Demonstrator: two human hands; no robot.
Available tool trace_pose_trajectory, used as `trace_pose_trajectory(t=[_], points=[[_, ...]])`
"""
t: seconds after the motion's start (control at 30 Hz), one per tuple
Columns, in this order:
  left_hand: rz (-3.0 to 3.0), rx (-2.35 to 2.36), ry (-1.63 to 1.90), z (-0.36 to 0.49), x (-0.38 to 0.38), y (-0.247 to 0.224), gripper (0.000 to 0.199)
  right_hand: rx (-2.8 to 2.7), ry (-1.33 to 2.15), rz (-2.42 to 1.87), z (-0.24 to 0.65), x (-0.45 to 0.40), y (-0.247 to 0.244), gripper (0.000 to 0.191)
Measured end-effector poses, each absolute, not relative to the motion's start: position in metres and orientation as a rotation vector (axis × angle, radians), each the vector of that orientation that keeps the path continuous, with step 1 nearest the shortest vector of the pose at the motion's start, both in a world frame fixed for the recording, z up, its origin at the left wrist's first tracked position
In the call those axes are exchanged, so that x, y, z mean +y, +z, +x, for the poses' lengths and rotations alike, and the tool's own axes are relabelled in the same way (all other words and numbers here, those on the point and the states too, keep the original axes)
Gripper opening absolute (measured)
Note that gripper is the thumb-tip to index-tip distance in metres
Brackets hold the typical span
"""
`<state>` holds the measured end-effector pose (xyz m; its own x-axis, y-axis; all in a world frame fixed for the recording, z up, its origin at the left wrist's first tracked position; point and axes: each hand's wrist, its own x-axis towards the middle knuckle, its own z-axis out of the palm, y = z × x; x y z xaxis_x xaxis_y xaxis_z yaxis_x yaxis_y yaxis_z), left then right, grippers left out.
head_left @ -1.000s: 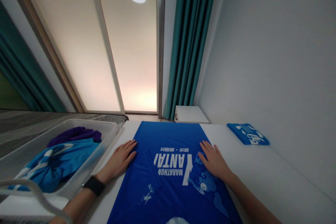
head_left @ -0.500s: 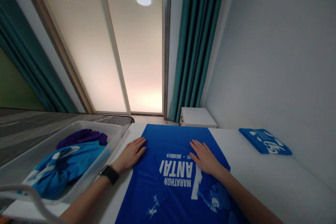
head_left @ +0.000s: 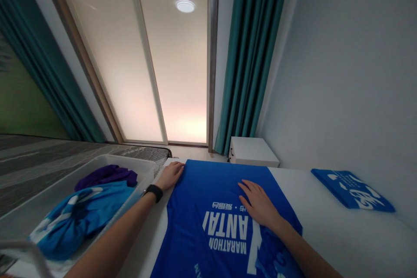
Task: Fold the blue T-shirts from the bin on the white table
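Note:
A blue shirt with white lettering, upside down to the view, lies spread on the white table; the shirt has its straight edge at the far side. My left hand, with a black watch on the wrist, rests at the shirt's far left corner; its fingers are close together, and whether they pinch the cloth is hidden. My right hand lies flat on the right part of the shirt, fingers spread, just above the print.
At the left is a clear plastic bin holding a purple cloth and a light blue garment. A folded blue garment lies at the right by the wall. A white cabinet stands beyond the table.
My left hand has moved forward to the shirt's far corner, its fingers closer together. My right hand stays on the cloth. The view has shifted slightly.

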<state>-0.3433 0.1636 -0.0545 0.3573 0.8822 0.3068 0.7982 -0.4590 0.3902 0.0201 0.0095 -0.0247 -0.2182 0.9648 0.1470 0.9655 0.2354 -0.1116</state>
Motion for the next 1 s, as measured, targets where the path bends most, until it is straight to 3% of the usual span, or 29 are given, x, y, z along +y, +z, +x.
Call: trace_pose_trajectory(t=[0.37, 1.0], points=[[2.371, 1.679, 0.645, -0.324, 0.218, -0.054, 0.034, -2.314, -0.027, -1.862, 0.02, 0.008, -0.03, 0.054], [2.208, 1.738, 0.605, -0.307, 0.227, -0.053, 0.025, -2.3, 0.034, -1.909, 0.015, 0.007, -0.024, 0.055]])
